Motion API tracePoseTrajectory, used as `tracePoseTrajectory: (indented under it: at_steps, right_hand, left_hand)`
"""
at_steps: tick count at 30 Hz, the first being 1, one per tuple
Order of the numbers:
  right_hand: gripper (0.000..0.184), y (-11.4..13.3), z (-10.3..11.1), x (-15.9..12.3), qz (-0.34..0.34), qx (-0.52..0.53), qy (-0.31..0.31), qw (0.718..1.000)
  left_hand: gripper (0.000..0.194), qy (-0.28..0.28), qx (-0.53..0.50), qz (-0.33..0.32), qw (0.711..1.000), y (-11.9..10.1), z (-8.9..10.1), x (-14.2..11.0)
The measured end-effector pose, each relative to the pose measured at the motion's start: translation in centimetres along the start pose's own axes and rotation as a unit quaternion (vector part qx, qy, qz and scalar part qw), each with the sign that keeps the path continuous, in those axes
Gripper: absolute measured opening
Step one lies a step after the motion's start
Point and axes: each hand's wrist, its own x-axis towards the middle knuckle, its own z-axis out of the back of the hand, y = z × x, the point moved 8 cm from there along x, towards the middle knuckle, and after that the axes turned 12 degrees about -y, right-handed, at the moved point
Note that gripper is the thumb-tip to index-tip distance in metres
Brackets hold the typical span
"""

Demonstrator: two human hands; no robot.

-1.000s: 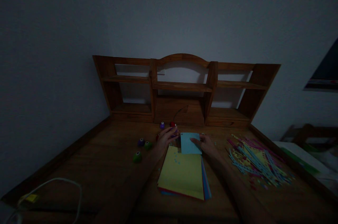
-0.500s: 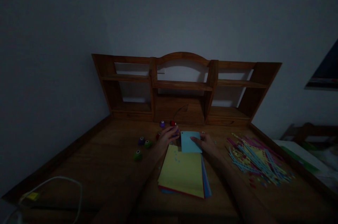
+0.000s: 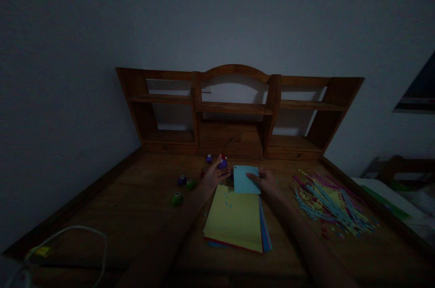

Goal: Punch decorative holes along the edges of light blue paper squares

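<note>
My right hand pinches a light blue sheet of paper by its right edge, thumb on top. The sheet has a small dark hole or mark near its top left corner. In my left hand is a small purple craft punch, held between thumb and fingers, left of the blue sheet and apart from it. Below both hands lies a stack of coloured paper with a yellow sheet on top. Tiny blue cut-outs are scattered on the yellow sheet.
Green punches and purple ones stand to the left. Paper strips are heaped at right. A wooden shelf rises at the desk's back. A white cable curls at the front left.
My left hand has turned and tilted the purple punch up, so it shows more fully beside the sheet. The blue sheet has risen slightly in my right hand.
</note>
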Motion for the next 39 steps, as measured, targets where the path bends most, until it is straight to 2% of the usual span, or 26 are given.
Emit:
tracePoseTrajectory:
  at_steps: [5, 14, 21, 27, 31, 36, 39]
  right_hand:
    - [0.043, -1.4, 0.2, 0.5, -0.031, 0.042, -0.014, 0.999]
    - [0.048, -1.2, 0.1, 0.5, -0.041, 0.051, -0.015, 0.998]
    - [0.048, -0.9, 0.0, 0.2, -0.039, 0.077, -0.016, 0.996]
    - [0.047, -0.7, 0.7, 0.6, 0.005, 0.054, -0.045, 0.998]
    - [0.047, -0.1, 1.0, 0.6, 0.050, 0.022, -0.050, 0.997]
    - [0.046, 0.7, 1.1, 0.2, 0.088, -0.017, -0.059, 0.994]
    - [0.047, 0.9, 1.1, 0.1, 0.090, -0.019, -0.064, 0.994]
  left_hand:
    - [0.049, -0.015, -0.028, 0.015, 0.999, -0.1, 0.7, 0.1]
    - [0.051, 0.060, -0.082, 0.038, 0.994, 0.3, 0.3, -0.1]
    - [0.045, 0.074, -0.072, 0.034, 0.994, 0.1, -0.5, -0.4]
    - [0.028, 0.126, -0.062, -0.027, 0.990, 0.5, -1.4, -0.8]
    - [0.031, 0.127, -0.012, -0.082, 0.988, 0.7, -1.5, -0.8]
    - [0.031, 0.147, 0.049, -0.088, 0.984, 0.7, -2.5, -1.6]
    - [0.029, 0.138, 0.057, -0.081, 0.986, 0.7, -2.4, -1.6]
